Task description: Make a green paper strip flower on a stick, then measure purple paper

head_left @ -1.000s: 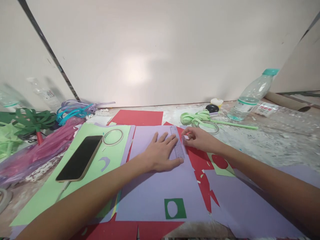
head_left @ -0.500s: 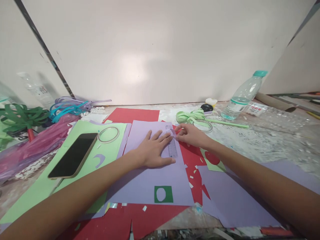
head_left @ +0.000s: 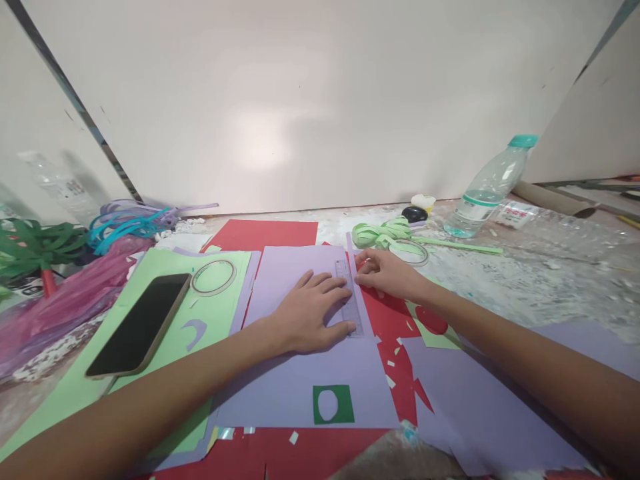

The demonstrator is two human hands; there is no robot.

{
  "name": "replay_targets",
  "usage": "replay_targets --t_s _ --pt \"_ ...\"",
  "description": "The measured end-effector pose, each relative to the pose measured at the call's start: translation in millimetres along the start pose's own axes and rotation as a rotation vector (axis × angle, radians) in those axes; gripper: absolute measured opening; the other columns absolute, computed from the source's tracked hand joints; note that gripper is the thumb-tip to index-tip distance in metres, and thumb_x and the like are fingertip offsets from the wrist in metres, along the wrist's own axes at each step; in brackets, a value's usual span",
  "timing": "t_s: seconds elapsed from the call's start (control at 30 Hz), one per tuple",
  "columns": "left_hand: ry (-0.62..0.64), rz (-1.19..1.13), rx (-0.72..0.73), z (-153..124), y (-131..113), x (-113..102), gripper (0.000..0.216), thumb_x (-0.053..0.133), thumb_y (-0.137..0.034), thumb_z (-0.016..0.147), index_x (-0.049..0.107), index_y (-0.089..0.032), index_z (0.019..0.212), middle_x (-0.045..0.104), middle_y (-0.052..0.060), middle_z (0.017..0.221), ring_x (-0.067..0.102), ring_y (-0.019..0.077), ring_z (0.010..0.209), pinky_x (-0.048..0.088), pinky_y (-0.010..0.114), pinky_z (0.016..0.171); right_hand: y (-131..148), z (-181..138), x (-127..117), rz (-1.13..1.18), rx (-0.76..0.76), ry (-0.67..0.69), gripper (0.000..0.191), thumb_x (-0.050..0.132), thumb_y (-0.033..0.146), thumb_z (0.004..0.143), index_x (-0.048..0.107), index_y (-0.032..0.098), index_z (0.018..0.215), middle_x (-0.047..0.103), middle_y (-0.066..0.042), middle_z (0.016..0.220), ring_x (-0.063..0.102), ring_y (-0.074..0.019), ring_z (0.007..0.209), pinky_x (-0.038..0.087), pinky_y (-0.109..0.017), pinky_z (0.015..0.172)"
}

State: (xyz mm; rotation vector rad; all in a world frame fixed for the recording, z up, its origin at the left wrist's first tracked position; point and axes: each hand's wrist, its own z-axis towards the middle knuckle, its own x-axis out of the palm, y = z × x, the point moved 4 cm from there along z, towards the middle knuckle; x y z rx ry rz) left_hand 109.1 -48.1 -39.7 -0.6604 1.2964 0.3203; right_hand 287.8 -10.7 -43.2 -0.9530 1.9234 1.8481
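A lilac paper sheet (head_left: 300,380) lies in front of me over red paper (head_left: 390,320). My left hand (head_left: 313,310) lies flat on it, fingers spread, pressing a clear ruler (head_left: 349,297) that runs along the sheet's right edge. My right hand (head_left: 385,273) sits just right of the ruler's far end, fingers pinched together at the paper's edge; what they hold is too small to make out. A narrow lilac strip (head_left: 350,247) stands up slightly beside the ruler.
A phone (head_left: 139,325) and a tape ring (head_left: 214,276) rest on green paper at left. Green paper strips (head_left: 383,233), another tape ring (head_left: 411,252) and a water bottle (head_left: 487,190) lie at back right. A small green square with a hole (head_left: 333,404) lies near me.
The view shifted a little. My left hand stays flat on the ruler; my right hand stays pinched by the ruler's far end, having slid only slightly along the edge.
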Motion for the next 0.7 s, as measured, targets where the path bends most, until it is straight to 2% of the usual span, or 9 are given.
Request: replay_targets --t_s 0.1,0.17,0.23,0.3,0.4,0.7 --pt "-0.022 -0.037 0.007 1.4 -1.7 0.2 0.047 0.045 -0.055 0.087 0.057 -0.024 0.121 0.055 0.004 0.134 0.047 0.0238 0.125 0.02 0.044 0.116 -1.3 0.8 0.1 0.011 0.001 0.01 0.019 0.06 0.027 0.077 0.052 0.02 0.092 0.065 0.003 0.066 0.055 -0.012 0.044 0.044 -0.026 0.053" --pt "-0.031 -0.043 -0.03 2.9 -0.8 2.0 0.051 0.044 -0.057 0.087 0.054 -0.024 0.125 0.055 0.004 0.134 0.046 0.0242 0.126 0.017 0.046 0.117 -1.7 1.1 -0.4 0.017 0.001 0.017 0.017 0.06 0.027 0.077 0.053 0.02 0.091 0.064 0.003 0.066 0.055 -0.012 0.044 0.044 -0.027 0.055" --pt "-0.016 -0.027 -0.088 4.1 1.8 5.5 0.067 0.041 -0.063 0.085 0.042 -0.022 0.138 0.046 0.007 0.145 0.036 0.0278 0.135 0.013 0.05 0.118 -2.1 1.3 -0.8 0.024 0.0 0.026 0.017 0.06 0.028 0.077 0.053 0.02 0.091 0.065 0.003 0.066 0.056 -0.0123 0.045 0.045 -0.027 0.057" --pt "0.035 -0.003 -0.124 4.6 4.2 10.1 0.084 0.035 -0.07 0.083 0.028 -0.017 0.147 0.029 0.009 0.155 0.022 0.0314 0.143 0.008 0.054 0.118 -2.3 1.5 -1.3 0.029 -0.003 0.031 0.018 0.061 0.028 0.077 0.053 0.02 0.091 0.065 0.003 0.066 0.057 -0.0127 0.047 0.046 -0.028 0.059" --pt "0.101 0.026 -0.131 3.9 5.6 14.5 0.09 0.027 -0.074 0.083 0.023 -0.014 0.15 0.019 0.009 0.158 0.012 0.0325 0.146 0.005 0.055 0.118 -2.7 1.6 -1.7 0.035 -0.005 0.029 0.019 0.062 0.028 0.076 0.055 0.02 0.092 0.067 0.002 0.068 0.058 -0.0127 0.047 0.046 -0.028 0.062" --pt "0.052 0.03 -0.135 -0.4 -3.1 8.1 0.087 0.029 -0.073 0.084 0.03 -0.013 0.148 0.026 0.008 0.156 0.018 0.0344 0.144 0.011 0.058 0.117 -2.5 -4.7 -1.7 0.078 -0.07 0.067 0.022 0.057 0.032 0.083 0.063 0.019 0.099 0.068 -0.004 0.078 0.06 -0.0156 0.057 0.05 -0.029 0.059"
